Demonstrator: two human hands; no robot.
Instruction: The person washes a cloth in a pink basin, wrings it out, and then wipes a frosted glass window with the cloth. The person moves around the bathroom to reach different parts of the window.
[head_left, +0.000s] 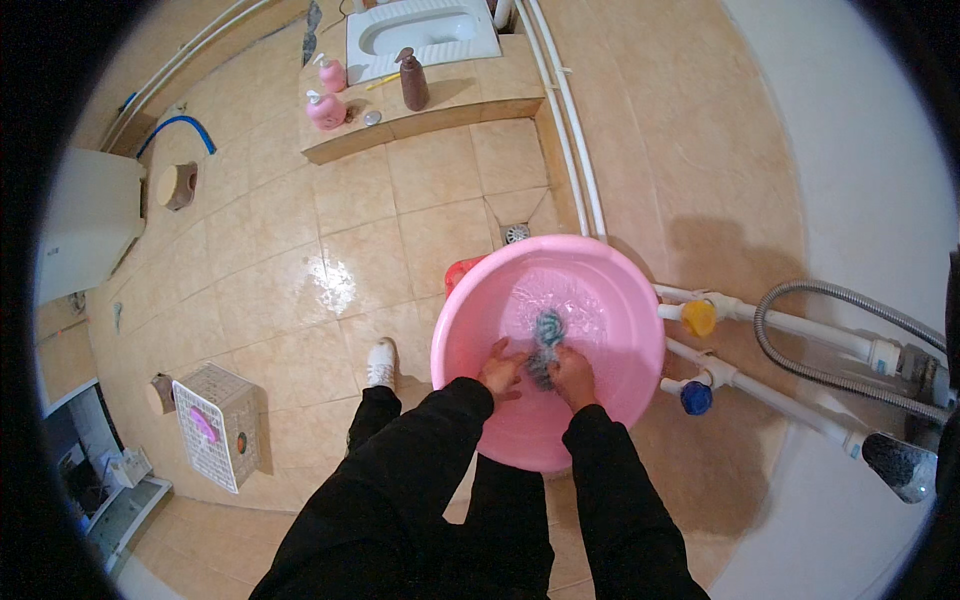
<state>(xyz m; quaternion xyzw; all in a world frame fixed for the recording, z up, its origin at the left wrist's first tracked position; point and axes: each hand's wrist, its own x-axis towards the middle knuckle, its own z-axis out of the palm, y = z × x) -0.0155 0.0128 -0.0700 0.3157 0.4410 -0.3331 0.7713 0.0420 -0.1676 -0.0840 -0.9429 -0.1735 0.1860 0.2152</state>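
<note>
A round pink plastic basin holds water and stands in front of me, partly over a red object. In the water lies a bunched grey-green striped cloth item, perhaps a sock. My right hand grips its lower part, the fingertips partly hidden. To the left of the cloth, my left hand is spread with its fingers apart, close to the cloth and holding nothing that I can see.
White pipes with a yellow valve knob and a blue valve knob run right of the basin. Beyond it are a floor drain, a tiled step with a brown pump bottle and a squat toilet. A white plastic basket stands left.
</note>
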